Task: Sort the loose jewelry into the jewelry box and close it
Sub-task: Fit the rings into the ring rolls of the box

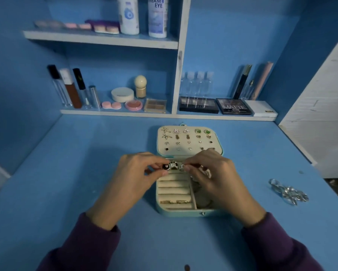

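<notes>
A mint jewelry box (pixel 183 213) lies open on the blue table, its lid (pixel 189 140) folded back and studded with several earrings. Cream ring rolls (pixel 174 190) fill its left half, with two gold rings (pixel 175 201) in a near slot. Above the box, my left hand (pixel 131 178) and my right hand (pixel 213 178) each pinch an end of a beaded black-and-silver bracelet (pixel 173 165). My right hand hides most of the box's right compartment.
A loose pile of silver chain jewelry (pixel 288 192) lies on the table at the right. Shelves at the back hold cosmetics, bottles and palettes (pixel 233 108). A white wall edge (pixel 301 145) borders the table's right side.
</notes>
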`<move>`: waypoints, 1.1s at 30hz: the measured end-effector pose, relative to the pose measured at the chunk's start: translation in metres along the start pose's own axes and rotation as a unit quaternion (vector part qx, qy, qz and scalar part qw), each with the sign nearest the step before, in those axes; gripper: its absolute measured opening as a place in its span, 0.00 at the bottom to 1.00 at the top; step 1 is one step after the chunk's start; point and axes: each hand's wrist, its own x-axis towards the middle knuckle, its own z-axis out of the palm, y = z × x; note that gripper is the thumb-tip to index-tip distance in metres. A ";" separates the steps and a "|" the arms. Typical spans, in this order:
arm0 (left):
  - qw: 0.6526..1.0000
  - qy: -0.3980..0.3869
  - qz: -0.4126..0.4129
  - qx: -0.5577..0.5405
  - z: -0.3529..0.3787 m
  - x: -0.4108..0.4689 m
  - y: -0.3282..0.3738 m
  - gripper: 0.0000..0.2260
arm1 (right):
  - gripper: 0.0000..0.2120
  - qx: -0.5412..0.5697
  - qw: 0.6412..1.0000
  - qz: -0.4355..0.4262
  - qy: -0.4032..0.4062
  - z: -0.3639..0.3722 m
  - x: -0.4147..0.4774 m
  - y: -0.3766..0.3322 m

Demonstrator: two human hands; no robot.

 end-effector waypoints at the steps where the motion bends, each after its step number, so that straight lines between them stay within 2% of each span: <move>1: 1.000 -0.002 -0.003 -0.004 0.001 0.000 0.000 0.11 | 0.12 -0.004 1.000 -0.002 -0.002 0.002 0.001 0.001; 4: 1.000 -0.007 -0.013 -0.013 0.004 -0.001 -0.001 0.10 | 0.07 -0.015 1.000 -0.008 -0.010 0.007 0.003 0.002; 8: 1.000 -0.005 -0.015 -0.002 0.003 0.000 -0.002 0.11 | 0.06 -0.028 0.999 -0.024 -0.012 0.007 0.003 0.003; 22: 0.999 -0.036 -0.024 0.010 -0.003 0.003 0.000 0.10 | 0.12 -0.080 0.991 -0.098 -0.055 0.008 0.006 0.002; 33: 0.997 -0.059 -0.029 0.028 -0.005 0.004 0.001 0.10 | 0.13 -0.095 0.988 -0.104 -0.060 0.014 0.004 0.003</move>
